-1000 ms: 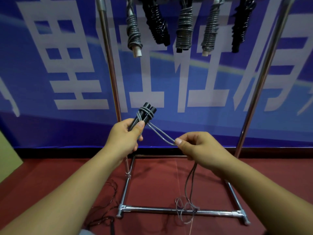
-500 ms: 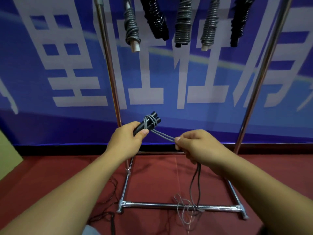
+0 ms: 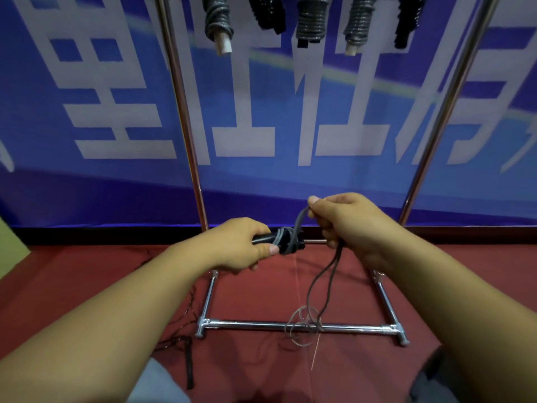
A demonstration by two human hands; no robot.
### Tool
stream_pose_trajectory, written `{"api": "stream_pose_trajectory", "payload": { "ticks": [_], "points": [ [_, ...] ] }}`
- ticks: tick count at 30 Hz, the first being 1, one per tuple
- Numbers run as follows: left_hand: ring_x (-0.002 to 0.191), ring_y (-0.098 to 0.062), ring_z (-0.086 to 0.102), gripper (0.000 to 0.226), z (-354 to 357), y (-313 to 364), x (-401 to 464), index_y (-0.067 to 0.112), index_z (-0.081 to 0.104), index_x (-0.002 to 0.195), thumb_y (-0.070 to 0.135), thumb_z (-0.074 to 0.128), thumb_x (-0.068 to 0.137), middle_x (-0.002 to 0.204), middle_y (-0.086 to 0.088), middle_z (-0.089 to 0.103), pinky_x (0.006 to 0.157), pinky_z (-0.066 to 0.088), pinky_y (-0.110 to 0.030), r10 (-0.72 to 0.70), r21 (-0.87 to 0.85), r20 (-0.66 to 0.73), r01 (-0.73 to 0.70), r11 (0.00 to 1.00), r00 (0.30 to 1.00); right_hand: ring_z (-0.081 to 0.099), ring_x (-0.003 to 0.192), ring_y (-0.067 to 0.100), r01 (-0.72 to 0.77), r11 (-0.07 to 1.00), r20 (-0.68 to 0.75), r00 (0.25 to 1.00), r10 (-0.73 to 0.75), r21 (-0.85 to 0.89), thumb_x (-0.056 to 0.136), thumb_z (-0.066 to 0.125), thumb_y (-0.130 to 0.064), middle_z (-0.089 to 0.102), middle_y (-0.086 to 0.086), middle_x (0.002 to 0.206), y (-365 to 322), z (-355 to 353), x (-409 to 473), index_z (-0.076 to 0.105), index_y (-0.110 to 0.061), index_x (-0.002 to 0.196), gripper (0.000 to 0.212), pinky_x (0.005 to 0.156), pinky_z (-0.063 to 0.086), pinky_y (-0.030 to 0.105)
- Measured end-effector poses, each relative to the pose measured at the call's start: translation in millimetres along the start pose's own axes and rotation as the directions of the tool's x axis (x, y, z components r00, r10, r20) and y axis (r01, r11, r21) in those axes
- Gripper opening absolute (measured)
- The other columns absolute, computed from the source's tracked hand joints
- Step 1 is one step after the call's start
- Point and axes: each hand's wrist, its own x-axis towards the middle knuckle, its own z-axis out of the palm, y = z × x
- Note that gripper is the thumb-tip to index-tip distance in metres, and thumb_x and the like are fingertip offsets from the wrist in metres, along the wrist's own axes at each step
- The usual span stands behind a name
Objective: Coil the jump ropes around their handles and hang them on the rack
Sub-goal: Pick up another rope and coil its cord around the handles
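My left hand (image 3: 239, 245) grips a pair of black jump rope handles (image 3: 286, 241), held level and pointing right, with a few turns of grey rope round their right end. My right hand (image 3: 345, 222) pinches the doubled grey rope (image 3: 300, 221) just above the handles. From that hand the rope hangs down to a loose tangle (image 3: 303, 328) on the floor by the rack's base bar. Several coiled ropes (image 3: 309, 21) hang from the top of the chrome rack (image 3: 186, 132).
The rack's base bar (image 3: 247, 325) lies on red carpet in front of me, its two uprights rising left and right. A blue banner with white characters covers the wall behind. Another dark rope (image 3: 189, 359) lies on the floor at lower left.
The handles have swung from pointing up-right to level. My right hand has lifted the rope over the handles, from below and right of them to above them. The view has tilted down.
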Motion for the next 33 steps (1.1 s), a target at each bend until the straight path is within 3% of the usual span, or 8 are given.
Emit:
{"api": "stream_pose_trajectory", "payload": {
  "ticks": [4, 7, 12, 17, 24, 28, 31, 33],
  "points": [
    [0.082, -0.035, 0.072, 0.016, 2.2, 5.3, -1.8, 0.029, 0.061, 0.091, 0.044, 0.060, 0.096, 0.076, -0.003, 0.075, 0.079, 0.059, -0.047, 0.023, -0.012, 0.079, -0.022, 1.000, 0.997, 0.033, 0.046, 0.012, -0.045, 0.999, 0.036, 0.998, 0.045, -0.005, 0.095, 0.065, -0.029, 0.037, -0.007, 0.050, 0.0, -0.4, 0.4, 0.058, -0.014, 0.070, 0.030, 0.048, 0.034, 0.028],
    [0.079, -0.037, 0.071, 0.017, 2.3, 11.8, -7.1, 0.026, 0.066, 0.096, 0.043, 0.062, 0.096, 0.077, -0.005, 0.075, 0.073, 0.058, -0.046, 0.059, -0.044, 0.134, -0.053, 0.998, 0.989, 0.037, 0.047, 0.013, -0.047, 0.996, 0.017, 0.999, 0.048, -0.075, 0.090, 0.070, -0.030, 0.041, -0.006, 0.049, 2.9, -0.1, 2.9, 0.065, -0.013, 0.074, 0.024, 0.052, 0.036, 0.030],
    [0.060, -0.025, 0.062, 0.026, 2.7, 26.1, -17.4, 0.017, 0.067, 0.100, 0.043, 0.062, 0.096, 0.072, -0.003, 0.072, 0.055, 0.048, -0.028, 0.127, -0.052, 0.148, -0.121, 0.991, 0.981, 0.046, 0.058, 0.015, 0.057, 0.906, -0.113, 0.987, -0.115, -0.420, 0.086, 0.073, -0.041, 0.053, 0.000, 0.063, 6.3, -2.5, 2.8, 0.065, -0.009, 0.079, 0.033, 0.057, 0.038, 0.029],
    [0.072, -0.014, 0.070, 0.023, 2.1, 30.6, -23.3, 0.021, 0.065, 0.094, 0.044, 0.061, 0.096, 0.075, 0.000, 0.070, 0.070, 0.055, -0.036, 0.195, -0.023, 0.095, -0.194, 0.981, 0.976, 0.050, 0.059, 0.013, 0.083, 0.844, -0.154, 0.969, -0.192, -0.530, 0.084, 0.074, -0.043, 0.056, -0.004, 0.062, 8.9, -6.2, 5.7, 0.061, -0.012, 0.075, 0.035, 0.053, 0.037, 0.028],
    [0.071, -0.018, 0.068, 0.026, -1.8, 37.6, -32.7, 0.020, 0.060, 0.084, 0.042, 0.060, 0.097, 0.069, 0.003, 0.066, 0.063, 0.049, -0.031, 0.244, -0.080, 0.085, -0.238, 0.968, 0.966, 0.056, 0.060, 0.015, 0.101, 0.887, -0.109, 0.980, -0.167, -0.451, 0.082, 0.077, -0.045, 0.062, 0.000, 0.066, 14.8, -13.4, 15.9, 0.065, -0.014, 0.075, 0.033, 0.060, 0.046, 0.031],
    [0.054, -0.018, 0.056, 0.022, -6.3, 39.9, -38.4, 0.023, 0.059, 0.080, 0.036, 0.060, 0.098, 0.063, 0.003, 0.063, 0.053, 0.045, -0.028, 0.275, -0.214, 0.069, -0.255, 0.943, 0.959, 0.050, 0.049, 0.006, 0.080, 0.965, -0.011, 0.996, -0.086, -0.252, 0.084, 0.076, -0.039, 0.057, -0.007, 0.056, 15.8, -14.2, 15.0, 0.066, -0.012, 0.075, 0.029, 0.053, 0.041, 0.024],
    [0.044, -0.016, 0.046, 0.018, -9.8, 44.9, -41.5, 0.022, 0.060, 0.083, 0.029, 0.058, 0.100, 0.064, -0.003, 0.060, 0.045, 0.038, -0.025, 0.294, -0.401, 0.057, -0.248, 0.882, 0.954, 0.053, 0.055, 0.013, 0.014, 1.000, 0.076, 0.997, -0.012, -0.024, 0.091, 0.070, -0.015, 0.062, 0.004, 0.067, 23.4, -12.1, 6.6, 0.066, -0.011, 0.087, 0.007, 0.054, 0.042, 0.024],
    [0.041, -0.014, 0.044, 0.021, -12.1, 51.9, -40.6, 0.025, 0.059, 0.080, 0.028, 0.056, 0.101, 0.067, -0.005, 0.061, 0.044, 0.035, -0.024, 0.325, -0.485, 0.006, -0.282, 0.828, 0.946, 0.048, 0.057, 0.015, -0.013, 1.000, 0.090, 0.996, 0.011, 0.017, 0.094, 0.060, -0.004, 0.060, 0.005, 0.068, 31.9, -9.4, 0.6, 0.067, -0.015, 0.086, 0.016, 0.056, 0.039, 0.027]
  ]
}}
